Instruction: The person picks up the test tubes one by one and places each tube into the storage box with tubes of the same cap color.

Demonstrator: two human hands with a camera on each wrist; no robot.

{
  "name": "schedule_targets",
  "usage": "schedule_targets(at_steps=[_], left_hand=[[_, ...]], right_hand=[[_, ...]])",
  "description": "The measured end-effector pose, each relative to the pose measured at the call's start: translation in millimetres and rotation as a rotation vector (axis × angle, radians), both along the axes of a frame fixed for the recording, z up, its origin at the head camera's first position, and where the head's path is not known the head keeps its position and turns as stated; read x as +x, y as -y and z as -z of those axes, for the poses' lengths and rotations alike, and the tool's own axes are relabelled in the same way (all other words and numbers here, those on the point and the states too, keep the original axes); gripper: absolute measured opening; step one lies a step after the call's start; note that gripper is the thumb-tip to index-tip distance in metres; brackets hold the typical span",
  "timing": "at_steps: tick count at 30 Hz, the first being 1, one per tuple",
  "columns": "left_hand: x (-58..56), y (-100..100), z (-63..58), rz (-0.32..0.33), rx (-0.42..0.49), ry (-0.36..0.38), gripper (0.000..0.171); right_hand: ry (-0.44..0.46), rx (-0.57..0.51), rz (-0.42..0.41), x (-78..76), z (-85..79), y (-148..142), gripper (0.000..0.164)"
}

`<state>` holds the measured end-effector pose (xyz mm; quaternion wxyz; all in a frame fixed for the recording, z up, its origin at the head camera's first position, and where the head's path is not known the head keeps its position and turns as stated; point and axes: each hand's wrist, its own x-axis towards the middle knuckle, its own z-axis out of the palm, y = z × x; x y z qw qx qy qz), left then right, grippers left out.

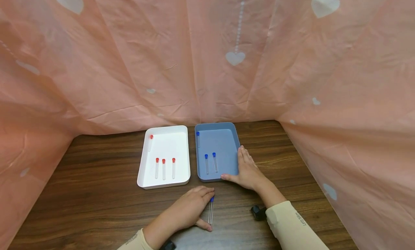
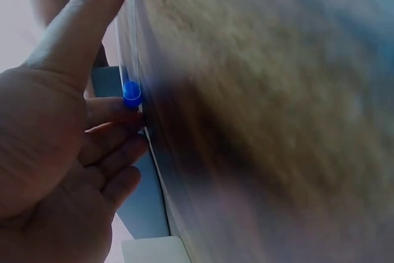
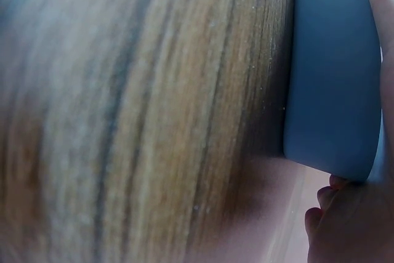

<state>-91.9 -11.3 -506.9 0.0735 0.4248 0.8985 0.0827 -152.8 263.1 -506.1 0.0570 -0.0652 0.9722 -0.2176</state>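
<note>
My left hand (image 1: 193,206) is low over the table, just in front of the trays. It holds a clear test tube (image 1: 210,213) lengthwise, with the thumb at its bare end and fingers at its blue cap (image 2: 132,93). Against the near right corner of the blue-grey tray (image 1: 228,170) rests my right hand (image 1: 249,172), its thumb along the front rim and its straight fingers along the right side. Inside that tray lie two blue-capped tubes (image 1: 206,165) side by side, and a third blue-capped tube (image 1: 198,139) leans at the far left corner.
Left of the blue-grey tray stands a white tray (image 1: 178,145) with several red-capped tubes (image 1: 163,170) in it. Both trays are on a dark wood-grain table (image 1: 97,192). A pink curtain (image 1: 207,80) with white hearts encloses the back and sides.
</note>
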Motion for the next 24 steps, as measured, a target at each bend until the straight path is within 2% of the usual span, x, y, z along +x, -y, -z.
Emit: schedule_targets(at_steps=[8, 24], left_hand=[[4.4, -1.5, -3.1, -0.002, -0.013, -0.022, 0.107], [10.0, 1.7, -3.4, -0.009, -0.001, 0.024, 0.103]], right_hand=[[0.008, -0.008, 0.005, 0.6, -1.5, 0.6, 0.139], [0.017, -0.009, 0.007, -0.2, 0.3, 0.1, 0.141]])
